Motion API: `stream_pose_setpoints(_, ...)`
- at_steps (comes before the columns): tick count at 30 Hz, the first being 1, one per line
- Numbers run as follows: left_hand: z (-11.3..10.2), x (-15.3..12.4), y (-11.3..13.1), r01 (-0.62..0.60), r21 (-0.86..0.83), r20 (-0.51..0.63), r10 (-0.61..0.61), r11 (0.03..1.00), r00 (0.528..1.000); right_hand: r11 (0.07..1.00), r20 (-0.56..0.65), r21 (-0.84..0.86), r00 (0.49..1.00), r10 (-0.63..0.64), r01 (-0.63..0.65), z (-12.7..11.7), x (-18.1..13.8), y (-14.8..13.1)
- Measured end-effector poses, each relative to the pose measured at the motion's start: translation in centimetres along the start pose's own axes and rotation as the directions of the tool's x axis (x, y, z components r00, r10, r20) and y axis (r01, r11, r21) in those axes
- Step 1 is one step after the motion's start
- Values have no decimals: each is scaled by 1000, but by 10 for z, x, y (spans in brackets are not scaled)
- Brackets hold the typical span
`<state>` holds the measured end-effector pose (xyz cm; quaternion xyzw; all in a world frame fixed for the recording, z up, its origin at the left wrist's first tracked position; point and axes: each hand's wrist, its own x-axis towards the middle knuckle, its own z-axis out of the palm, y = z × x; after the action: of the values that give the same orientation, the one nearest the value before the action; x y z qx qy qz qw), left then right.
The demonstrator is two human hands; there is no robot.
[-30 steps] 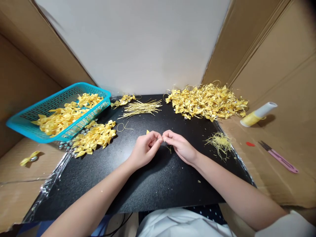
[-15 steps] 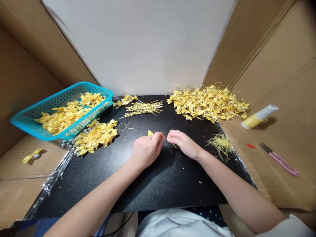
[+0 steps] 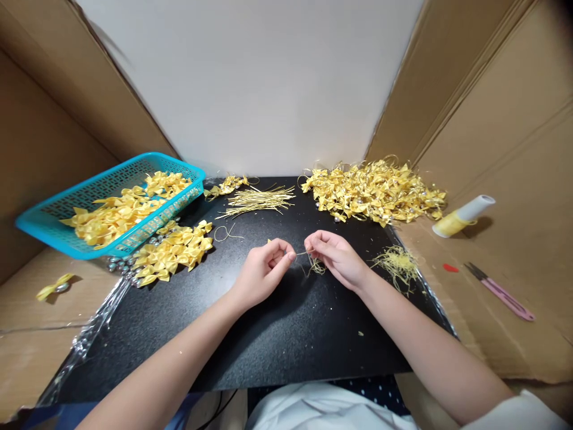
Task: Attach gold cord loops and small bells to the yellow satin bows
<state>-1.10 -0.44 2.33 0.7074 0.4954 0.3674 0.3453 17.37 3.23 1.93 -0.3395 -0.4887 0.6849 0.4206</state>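
Note:
My left hand [image 3: 262, 272] is closed, thumb and forefinger pinching one end of a thin cord [image 3: 302, 253]. My right hand [image 3: 336, 258] pinches the cord's other end, so a short piece spans the narrow gap between the hands. Just below the right fingers lies a loose tangle of thin yellowish cord [image 3: 317, 267] on the black tabletop [image 3: 286, 334]. A small yellow tip [image 3: 269, 241] peeks out behind my left hand; the rest of it is hidden. Cut golden cords [image 3: 259, 200] lie in a bundle beyond the hands.
On the left, a blue basket [image 3: 54, 239] holds yellow bows, with more bows [image 3: 174, 254] and silver beads [image 3: 123, 263] beside it. A big heap of corded bows [image 3: 376, 191] lies back right. Rightward are thread scraps [image 3: 397, 266], a cord-wound tube [image 3: 463, 216] and pink-handled snips [image 3: 501, 292].
Both hands have shifted their fingers, and the left thumb now shows along the pinch. The cord between them is plainer to see. Less of the yellow tip shows behind the left hand.

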Motion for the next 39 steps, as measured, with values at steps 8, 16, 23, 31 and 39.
stream_pose_setpoints(8,1,0,4,-180,40,10,180,983,984,957,11,-256,990,-141,139,2,-1,3)
stream_pose_setpoints(16,6,3,0,-98,27,-135,100,995,986,963,55,-260,996,-64,77,6,-1,5)
stream_pose_setpoints(23,6,3,-1,-84,135,-210,111,987,971,996,123,-24,989,83,-81,8,-2,11)
stream_pose_setpoints(31,4,2,-1,-163,554,-245,347,816,905,994,143,41,985,97,-104,11,-1,14)
stream_pose_setpoints(39,-13,11,-13,-139,801,-225,507,583,832,974,197,-188,967,162,-125,-1,-2,-2)
